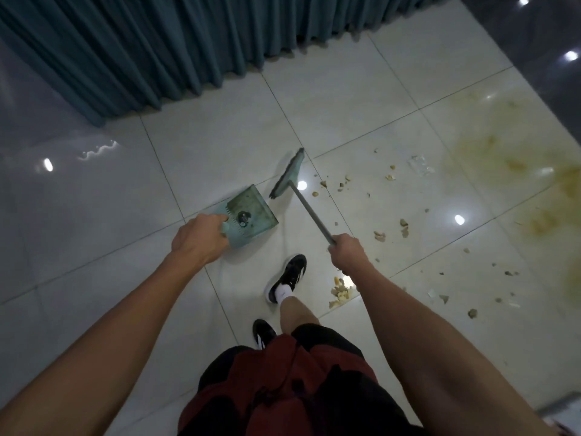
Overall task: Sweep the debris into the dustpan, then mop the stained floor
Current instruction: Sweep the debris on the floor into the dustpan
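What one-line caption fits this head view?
Left hand holds a teal dustpan, right hand grips a broom, with debris and a yellowish stain on the tiles.

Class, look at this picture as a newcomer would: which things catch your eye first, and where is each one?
The yellow-brown stain spreads over the pale tiles at far right, with crumbs of debris scattered between it and the person. At centre, the left hand holds a green dustpan and the right hand grips a broom. A teal curtain hangs along the top.
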A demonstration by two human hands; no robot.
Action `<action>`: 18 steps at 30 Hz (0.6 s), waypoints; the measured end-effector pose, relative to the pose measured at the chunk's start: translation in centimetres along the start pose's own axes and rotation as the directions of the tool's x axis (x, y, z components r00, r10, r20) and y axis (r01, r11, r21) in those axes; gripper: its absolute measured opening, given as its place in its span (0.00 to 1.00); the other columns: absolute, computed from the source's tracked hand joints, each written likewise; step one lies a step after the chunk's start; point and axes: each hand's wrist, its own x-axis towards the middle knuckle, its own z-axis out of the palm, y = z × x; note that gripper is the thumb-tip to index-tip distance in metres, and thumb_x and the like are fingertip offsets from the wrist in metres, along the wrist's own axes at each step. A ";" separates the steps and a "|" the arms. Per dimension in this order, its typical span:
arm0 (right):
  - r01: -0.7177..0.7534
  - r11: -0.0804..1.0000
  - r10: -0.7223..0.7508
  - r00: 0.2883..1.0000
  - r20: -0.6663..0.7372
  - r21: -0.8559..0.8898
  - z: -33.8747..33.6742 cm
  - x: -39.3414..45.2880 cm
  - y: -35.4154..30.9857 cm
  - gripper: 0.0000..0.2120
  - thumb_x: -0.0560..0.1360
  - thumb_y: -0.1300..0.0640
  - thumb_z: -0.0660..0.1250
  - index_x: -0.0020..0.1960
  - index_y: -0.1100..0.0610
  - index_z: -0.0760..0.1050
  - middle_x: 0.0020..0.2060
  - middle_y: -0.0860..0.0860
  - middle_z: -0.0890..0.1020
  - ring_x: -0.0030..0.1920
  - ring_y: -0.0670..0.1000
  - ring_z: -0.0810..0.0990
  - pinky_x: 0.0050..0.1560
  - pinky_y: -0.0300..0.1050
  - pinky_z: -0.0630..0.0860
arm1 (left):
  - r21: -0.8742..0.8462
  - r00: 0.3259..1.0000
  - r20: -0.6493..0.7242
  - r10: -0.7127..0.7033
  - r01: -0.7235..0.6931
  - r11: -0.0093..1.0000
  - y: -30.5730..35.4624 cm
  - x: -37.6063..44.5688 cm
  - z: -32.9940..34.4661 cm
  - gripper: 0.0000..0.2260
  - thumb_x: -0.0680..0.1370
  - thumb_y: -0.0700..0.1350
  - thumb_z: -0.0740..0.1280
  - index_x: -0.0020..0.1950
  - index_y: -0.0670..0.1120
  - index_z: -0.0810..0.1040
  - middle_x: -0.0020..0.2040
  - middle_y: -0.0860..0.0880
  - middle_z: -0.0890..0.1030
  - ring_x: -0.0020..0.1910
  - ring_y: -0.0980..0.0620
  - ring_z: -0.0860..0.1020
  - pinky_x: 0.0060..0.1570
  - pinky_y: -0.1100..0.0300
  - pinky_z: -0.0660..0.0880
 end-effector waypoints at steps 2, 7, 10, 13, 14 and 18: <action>-0.031 0.997 0.030 0.999 0.019 0.065 -1.5 2.6 -1.5 0.17 0.79 0.57 0.60 0.66 0.58 0.75 0.48 0.57 0.80 0.43 0.59 0.82 0.38 0.55 0.84 | 0.012 1.000 0.010 0.009 -0.009 1.000 1.0 3.3 -1.5 0.17 0.74 0.45 0.64 0.61 0.57 0.80 0.50 0.46 0.83 0.45 0.41 0.81 0.40 0.58 0.73; -0.063 0.994 0.058 0.996 0.061 0.091 -5.0 8.1 -4.0 0.18 0.78 0.58 0.59 0.68 0.58 0.72 0.53 0.57 0.77 0.43 0.57 0.81 0.36 0.51 0.84 | 0.087 0.998 0.029 0.063 -0.066 0.994 4.8 10.4 -4.4 0.18 0.74 0.44 0.63 0.61 0.57 0.80 0.51 0.45 0.83 0.45 0.41 0.81 0.42 0.56 0.76; -0.076 0.993 0.070 0.996 0.063 0.087 -6.4 10.7 -5.1 0.16 0.80 0.59 0.57 0.66 0.59 0.73 0.51 0.58 0.78 0.43 0.58 0.81 0.33 0.49 0.82 | 0.132 0.993 0.053 0.110 -0.116 0.984 6.8 13.5 -5.3 0.20 0.75 0.44 0.63 0.66 0.56 0.78 0.56 0.44 0.83 0.50 0.40 0.81 0.48 0.53 0.79; -0.096 0.994 0.093 0.993 0.070 0.047 -7.1 12.3 -5.7 0.15 0.81 0.59 0.58 0.65 0.60 0.73 0.52 0.58 0.78 0.42 0.57 0.80 0.31 0.46 0.79 | 0.160 0.985 0.076 0.158 -0.169 0.973 8.4 16.0 -6.0 0.21 0.75 0.44 0.63 0.67 0.55 0.78 0.58 0.43 0.82 0.51 0.39 0.81 0.48 0.53 0.78; -0.117 0.993 0.114 0.990 0.082 0.029 -7.2 12.6 -5.7 0.15 0.80 0.59 0.58 0.65 0.61 0.73 0.53 0.59 0.77 0.43 0.58 0.81 0.34 0.48 0.81 | 0.175 0.981 0.090 0.174 -0.188 0.966 8.9 16.7 -6.3 0.20 0.75 0.44 0.63 0.66 0.55 0.78 0.58 0.43 0.82 0.51 0.39 0.81 0.46 0.54 0.76; -0.204 0.979 0.200 0.972 0.122 0.018 -6.7 12.3 -5.2 0.15 0.78 0.64 0.59 0.63 0.63 0.71 0.45 0.57 0.76 0.50 0.60 0.82 0.46 0.53 0.82 | 0.207 0.963 0.129 0.235 -0.258 0.944 10.8 18.9 -7.4 0.17 0.75 0.43 0.64 0.62 0.53 0.80 0.55 0.43 0.82 0.49 0.40 0.81 0.44 0.55 0.75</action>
